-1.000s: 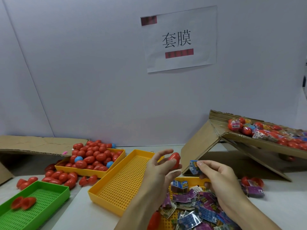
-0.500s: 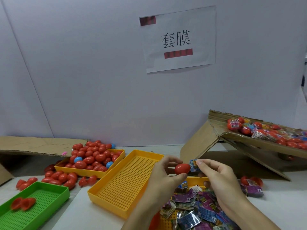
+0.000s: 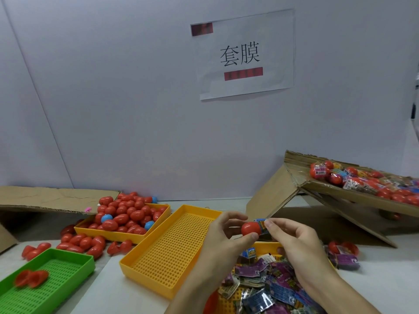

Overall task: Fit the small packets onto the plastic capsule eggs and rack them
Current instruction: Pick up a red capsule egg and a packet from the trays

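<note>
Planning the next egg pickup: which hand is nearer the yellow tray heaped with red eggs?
Left. The left hand, holding a red egg, is just right of the heaped egg tray, across the empty yellow tray. The right hand, pinching a packet, is farther right.

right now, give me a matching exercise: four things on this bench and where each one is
Things:
1. red plastic capsule egg
2. small blue printed packet
3. two red egg halves
4. loose printed packets

Places:
A. in the green perforated tray
B. pinched in the right hand
C. piled below both hands
D. held in the left hand

Pairs: 1-D, 2-B, 3-A, 4-C
</note>
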Demonstrator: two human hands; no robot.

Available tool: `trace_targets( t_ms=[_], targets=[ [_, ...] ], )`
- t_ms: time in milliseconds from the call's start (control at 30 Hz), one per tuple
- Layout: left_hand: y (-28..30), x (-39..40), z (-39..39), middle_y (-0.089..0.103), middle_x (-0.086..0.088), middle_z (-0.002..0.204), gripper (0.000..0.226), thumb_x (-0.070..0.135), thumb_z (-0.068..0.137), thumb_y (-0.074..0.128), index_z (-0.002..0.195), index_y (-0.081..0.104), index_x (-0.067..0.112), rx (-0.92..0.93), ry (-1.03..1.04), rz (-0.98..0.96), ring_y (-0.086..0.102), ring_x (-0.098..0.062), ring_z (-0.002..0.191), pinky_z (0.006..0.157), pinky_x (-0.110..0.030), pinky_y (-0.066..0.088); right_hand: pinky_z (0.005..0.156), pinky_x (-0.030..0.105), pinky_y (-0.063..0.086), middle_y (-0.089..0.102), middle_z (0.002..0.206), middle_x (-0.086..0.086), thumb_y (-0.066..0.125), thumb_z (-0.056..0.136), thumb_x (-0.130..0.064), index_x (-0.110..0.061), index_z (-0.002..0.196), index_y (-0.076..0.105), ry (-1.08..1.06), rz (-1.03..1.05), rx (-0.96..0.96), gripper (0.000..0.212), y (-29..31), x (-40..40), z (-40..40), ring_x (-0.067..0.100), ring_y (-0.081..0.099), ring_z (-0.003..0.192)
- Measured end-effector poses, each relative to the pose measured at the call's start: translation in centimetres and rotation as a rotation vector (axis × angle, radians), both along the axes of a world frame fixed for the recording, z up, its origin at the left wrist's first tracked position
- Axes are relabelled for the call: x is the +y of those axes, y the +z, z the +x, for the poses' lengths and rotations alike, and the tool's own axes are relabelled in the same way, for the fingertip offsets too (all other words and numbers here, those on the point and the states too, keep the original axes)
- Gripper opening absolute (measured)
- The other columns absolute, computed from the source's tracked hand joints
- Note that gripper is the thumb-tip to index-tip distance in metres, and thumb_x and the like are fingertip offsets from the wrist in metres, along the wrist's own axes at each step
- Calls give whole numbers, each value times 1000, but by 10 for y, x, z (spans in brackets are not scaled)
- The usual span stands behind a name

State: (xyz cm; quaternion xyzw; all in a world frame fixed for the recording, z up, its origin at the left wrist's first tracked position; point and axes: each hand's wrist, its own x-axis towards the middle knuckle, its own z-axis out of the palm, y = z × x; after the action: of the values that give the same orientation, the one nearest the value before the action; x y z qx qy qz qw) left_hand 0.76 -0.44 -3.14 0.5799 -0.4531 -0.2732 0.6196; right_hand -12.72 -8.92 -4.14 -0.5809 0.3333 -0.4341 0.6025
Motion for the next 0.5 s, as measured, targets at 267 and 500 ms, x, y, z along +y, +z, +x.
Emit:
trace_targets(
  t_ms=[267, 500],
  targets=[
    [-2, -1, 3, 72, 2, 99, 30, 8, 75, 85, 98, 70, 19, 59, -4, -13, 73, -17, 89, 71, -27, 59, 76, 37, 56, 76, 87, 2, 73, 82, -20, -22, 92, 76, 55, -55, -32, 11, 3, 4, -2, 23, 70, 91],
    [-1, -2, 3, 73, 7, 95, 26, 13, 79, 82, 99, 68, 21, 79, 12, -52, 72, -16, 92, 76, -27, 59, 72, 26, 53, 77, 88, -3, 72, 85, -14, -23, 92, 76, 65, -95, -8, 12, 4, 5, -3, 11, 72, 85]
  ],
)
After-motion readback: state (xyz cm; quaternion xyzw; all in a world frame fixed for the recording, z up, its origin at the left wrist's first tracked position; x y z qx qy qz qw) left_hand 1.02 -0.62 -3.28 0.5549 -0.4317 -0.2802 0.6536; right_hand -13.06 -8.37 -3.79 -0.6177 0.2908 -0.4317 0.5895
